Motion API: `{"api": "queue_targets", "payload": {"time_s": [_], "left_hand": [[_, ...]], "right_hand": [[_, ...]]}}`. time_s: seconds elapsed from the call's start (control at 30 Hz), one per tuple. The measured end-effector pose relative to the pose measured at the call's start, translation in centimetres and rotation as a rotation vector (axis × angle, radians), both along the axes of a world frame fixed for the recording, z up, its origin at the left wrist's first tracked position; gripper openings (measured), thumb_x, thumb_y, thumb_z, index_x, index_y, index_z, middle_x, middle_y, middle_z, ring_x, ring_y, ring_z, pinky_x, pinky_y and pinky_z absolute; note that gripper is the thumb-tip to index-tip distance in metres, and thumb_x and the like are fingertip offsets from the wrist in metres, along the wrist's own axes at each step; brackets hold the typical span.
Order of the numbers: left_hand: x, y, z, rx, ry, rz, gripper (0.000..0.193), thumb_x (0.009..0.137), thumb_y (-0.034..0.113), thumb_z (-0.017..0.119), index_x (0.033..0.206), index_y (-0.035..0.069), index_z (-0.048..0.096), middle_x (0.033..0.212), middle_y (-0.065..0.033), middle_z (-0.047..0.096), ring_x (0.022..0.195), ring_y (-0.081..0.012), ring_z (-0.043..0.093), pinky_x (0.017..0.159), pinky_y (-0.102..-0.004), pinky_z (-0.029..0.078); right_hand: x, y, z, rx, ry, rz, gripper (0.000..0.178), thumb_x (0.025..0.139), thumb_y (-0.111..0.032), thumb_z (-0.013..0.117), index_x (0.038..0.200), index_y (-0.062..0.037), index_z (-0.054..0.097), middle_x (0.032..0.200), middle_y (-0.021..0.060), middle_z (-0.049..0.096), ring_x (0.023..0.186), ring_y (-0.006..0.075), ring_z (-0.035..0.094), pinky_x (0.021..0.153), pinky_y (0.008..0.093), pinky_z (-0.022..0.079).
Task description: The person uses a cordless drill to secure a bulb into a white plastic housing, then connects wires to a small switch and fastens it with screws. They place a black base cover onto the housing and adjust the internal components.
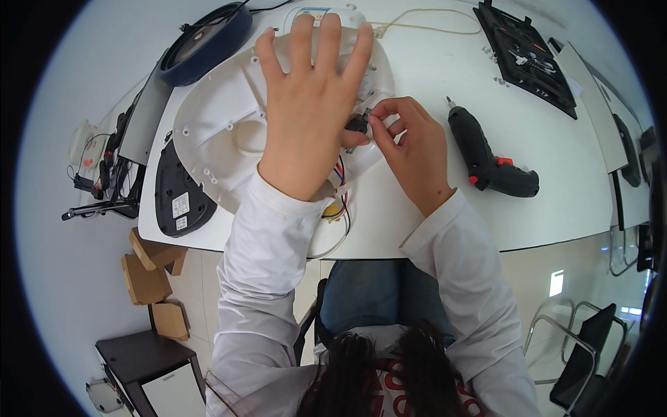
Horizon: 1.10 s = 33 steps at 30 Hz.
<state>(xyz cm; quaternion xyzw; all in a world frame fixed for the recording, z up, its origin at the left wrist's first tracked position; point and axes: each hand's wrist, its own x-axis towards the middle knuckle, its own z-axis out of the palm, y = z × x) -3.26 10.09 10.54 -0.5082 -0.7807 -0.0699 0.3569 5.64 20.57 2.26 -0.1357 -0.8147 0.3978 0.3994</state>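
A large white plastic housing (215, 104), its ribbed inside facing up, lies on the white table. Across it, fingers spread, stretches my left hand (309, 104); its thumb reaches toward a small dark part (357, 124) at the housing's right side. From the right, my right hand (411, 142) pinches a small piece at that dark part with thumb and forefinger; the piece is too small to name. Coloured wires (342, 182) run out of the housing below my left hand, beside a small yellow part (333, 210) near the table's front edge.
A black cordless screwdriver (490, 153) with red switches lies right of my right hand. Beyond it are an open black tool case (531, 59) and several loose screws (499, 80). A black base (182, 191) lies at the left, a dark blue round part (205, 42) at the back left.
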Motion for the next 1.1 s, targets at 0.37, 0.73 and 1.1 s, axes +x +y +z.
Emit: {"api": "queue_targets", "payload": {"time_s": [0.37,0.73,1.1], "left_hand": [[0.0,0.05,0.01,-0.02,0.014,0.026,0.118,0.031,0.032,0.092,0.138,0.019,0.045,0.134,-0.0076,0.044,0.126,-0.031,0.039,0.102,-0.0581,0.028],[0.23,0.04,0.08,-0.019,0.004,0.031,0.119,0.031,0.034,0.092,0.139,0.019,0.044,0.133,-0.0072,0.044,0.125,-0.0307,0.04,0.102,-0.0582,0.028],[0.11,0.06,0.19,-0.022,0.012,0.021,0.119,0.032,0.034,0.092,0.139,0.019,0.044,0.133,-0.0075,0.045,0.125,-0.0307,0.04,0.102,-0.0575,0.028]], "right_hand": [[-0.05,-0.27,-0.03,0.024,-0.003,-0.029,0.01,0.087,-0.012,0.068,0.093,-0.0096,0.06,0.088,-0.0001,0.065,0.058,0.0166,0.06,0.055,0.0302,0.047],[-0.13,0.16,-0.65,0.172,0.048,-0.059,0.005,0.089,-0.015,0.066,0.092,-0.0116,0.063,0.087,0.0011,0.065,0.061,0.0217,0.063,0.054,0.0321,0.048],[0.38,0.08,-0.38,0.205,0.026,-0.074,0.008,0.089,-0.016,0.067,0.093,-0.0112,0.062,0.089,-0.0003,0.065,0.062,0.0206,0.064,0.053,0.031,0.048]]}}
